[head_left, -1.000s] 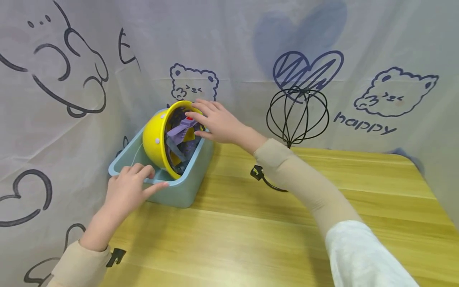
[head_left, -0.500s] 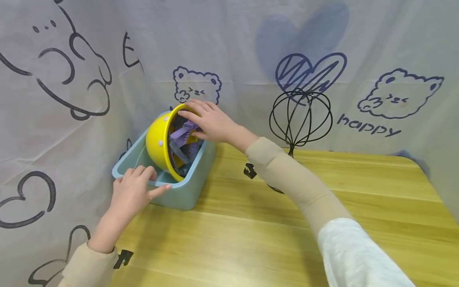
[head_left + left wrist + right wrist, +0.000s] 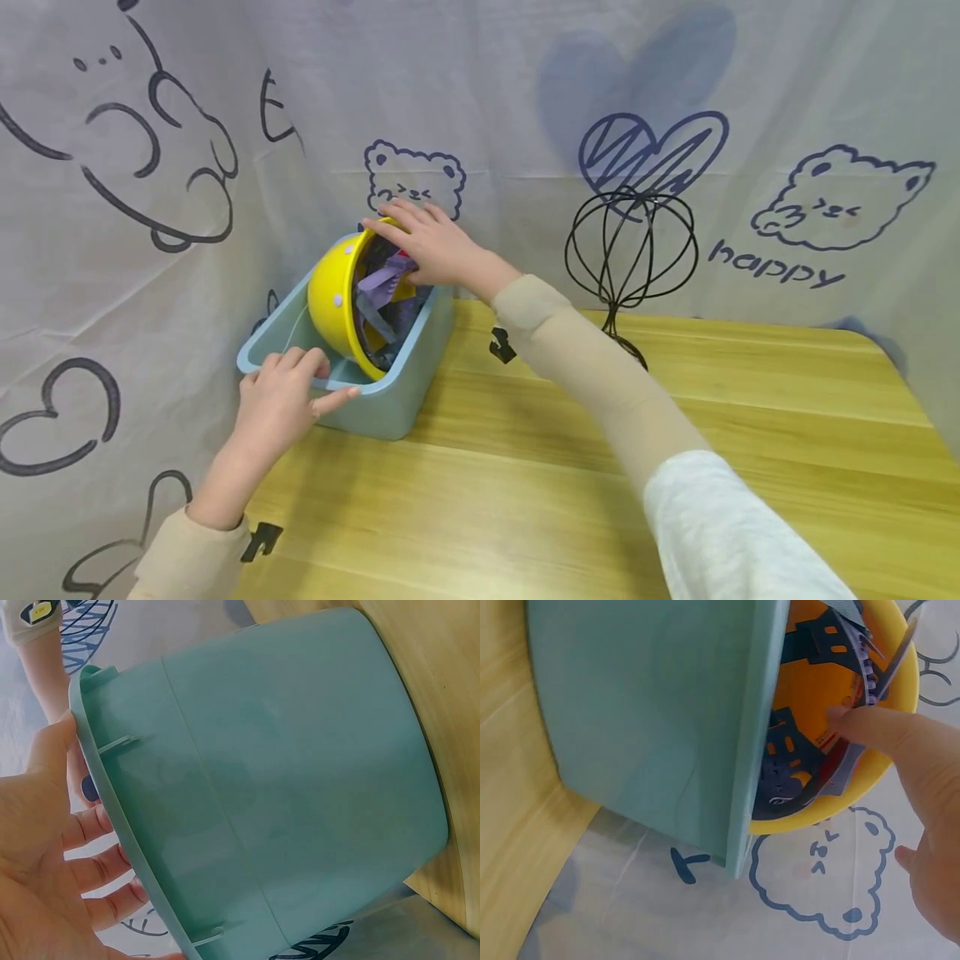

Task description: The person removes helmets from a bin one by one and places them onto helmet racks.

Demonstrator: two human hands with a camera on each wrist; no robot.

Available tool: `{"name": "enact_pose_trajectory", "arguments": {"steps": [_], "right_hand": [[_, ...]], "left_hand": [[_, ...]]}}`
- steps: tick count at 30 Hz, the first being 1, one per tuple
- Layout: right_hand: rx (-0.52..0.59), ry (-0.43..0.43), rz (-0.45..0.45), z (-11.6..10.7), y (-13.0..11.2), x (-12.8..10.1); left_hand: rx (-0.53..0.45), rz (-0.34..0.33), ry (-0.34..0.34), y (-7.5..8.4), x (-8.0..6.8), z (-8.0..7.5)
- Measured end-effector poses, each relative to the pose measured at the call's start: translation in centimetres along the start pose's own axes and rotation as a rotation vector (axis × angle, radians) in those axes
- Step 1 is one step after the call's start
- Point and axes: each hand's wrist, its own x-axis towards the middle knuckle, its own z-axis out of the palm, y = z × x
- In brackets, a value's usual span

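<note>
Meanwhile right hand cups the helmet; left hand grips the bin.

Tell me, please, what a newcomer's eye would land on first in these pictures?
Most striking is the bright yellow plastic helmet standing on edge in the pale teal plastic bin at the wooden table's back left. The right hand rests on its upper rim; the left hand holds the bin's near rim.
</note>
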Motion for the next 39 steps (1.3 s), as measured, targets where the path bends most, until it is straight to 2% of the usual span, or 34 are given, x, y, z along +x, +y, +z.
{"name": "enact_pose_trajectory", "arguments": {"steps": [9, 16, 28, 33, 39], "right_hand": [[0.063, -0.113, 0.037, 0.2, 0.2, 1.1], [0.159, -0.134, 0.046, 0.8, 0.7, 1.4], [0.256, -0.05, -0.008, 0.9, 0.0, 1.0], [0.24, -0.014, 0.014, 1.1, 0.2, 0.7], [0.225, 0.041, -0.02, 1.2, 0.2, 0.4]], "left_hand": [[-0.021, 0.0, 0.008, 0.3, -0.2, 0.0], [-0.025, -0.01, -0.002, 0.3, -0.1, 0.1], [-0.015, -0.005, 0.025, 0.3, 0.0, 0.2], [-0.03, -0.014, 0.024, 0.4, -0.1, 0.4], [-0.04, -0.042, 0.011, 0.4, -0.3, 0.3]]}}
